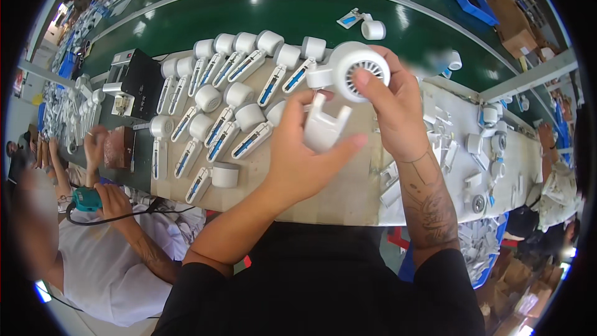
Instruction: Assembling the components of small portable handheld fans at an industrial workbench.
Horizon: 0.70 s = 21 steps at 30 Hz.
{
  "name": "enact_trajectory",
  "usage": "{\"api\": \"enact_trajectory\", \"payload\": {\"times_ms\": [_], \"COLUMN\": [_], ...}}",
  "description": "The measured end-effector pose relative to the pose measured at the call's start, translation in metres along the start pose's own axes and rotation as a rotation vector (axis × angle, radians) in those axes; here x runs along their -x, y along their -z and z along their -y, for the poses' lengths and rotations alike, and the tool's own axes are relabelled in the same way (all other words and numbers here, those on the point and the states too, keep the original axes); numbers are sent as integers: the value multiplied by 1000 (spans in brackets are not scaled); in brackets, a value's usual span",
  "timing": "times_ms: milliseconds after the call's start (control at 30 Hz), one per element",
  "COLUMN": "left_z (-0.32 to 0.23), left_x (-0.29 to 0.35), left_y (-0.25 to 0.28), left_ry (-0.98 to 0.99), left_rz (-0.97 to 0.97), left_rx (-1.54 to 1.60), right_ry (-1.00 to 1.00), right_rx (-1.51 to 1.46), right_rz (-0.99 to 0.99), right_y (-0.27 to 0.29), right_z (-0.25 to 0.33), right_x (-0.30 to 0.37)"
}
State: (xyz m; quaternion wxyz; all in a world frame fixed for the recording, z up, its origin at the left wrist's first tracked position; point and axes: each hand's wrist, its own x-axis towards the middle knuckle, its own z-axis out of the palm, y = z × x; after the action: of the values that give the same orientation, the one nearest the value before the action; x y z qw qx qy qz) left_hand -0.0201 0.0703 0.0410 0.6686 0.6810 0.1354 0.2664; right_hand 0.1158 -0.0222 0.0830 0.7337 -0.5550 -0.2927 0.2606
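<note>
While the right hand (pixel 398 106) pinches a round white plastic fan head with a ring of radial slots (pixel 344 65), its thumb lies across the slotted face and its other fingers curl behind the casing. The left hand (pixel 301 165) grips a forked white plastic piece (pixel 324 127) just below, the thumb stretched along its lower right side and the fingers wrapped round its left. Its two prongs point up toward the short stub at the fan head's left; whether the two parts touch cannot be told. Both are held up over a beige work surface (pixel 339 196), in front of the wearer's black clothing.

To the left of the hands, white handheld units with cylindrical heads and slim handles inlaid with blue strips (pixel 217 130) lie in slanting rows, one of them near the front edge. Beyond them, at the left, stands a black box-shaped machine (pixel 142 84), with a reddish-brown block (pixel 118 149) near it. Loose white plastic parts (pixel 448 149) are scattered to the right, and a blue crate (pixel 499 252) full of white pieces sits below the table edge. Across the back runs a glossy dark green surface (pixel 280 12). At the left, a co-worker in a white top (pixel 118 270) holds a teal tool with a black cord (pixel 87 199).
</note>
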Motion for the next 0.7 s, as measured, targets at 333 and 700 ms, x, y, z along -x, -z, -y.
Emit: {"api": "enact_trajectory", "payload": {"times_ms": [333, 700], "left_z": [-23, -34], "left_x": [-15, -16], "left_y": [14, 10], "left_ry": [386, 257], "left_rz": [186, 171], "left_rx": [699, 469], "right_ry": [116, 166], "right_rx": [-131, -84], "right_rz": [-73, -38], "right_y": [11, 6], "right_z": [6, 3], "right_x": [10, 10]}}
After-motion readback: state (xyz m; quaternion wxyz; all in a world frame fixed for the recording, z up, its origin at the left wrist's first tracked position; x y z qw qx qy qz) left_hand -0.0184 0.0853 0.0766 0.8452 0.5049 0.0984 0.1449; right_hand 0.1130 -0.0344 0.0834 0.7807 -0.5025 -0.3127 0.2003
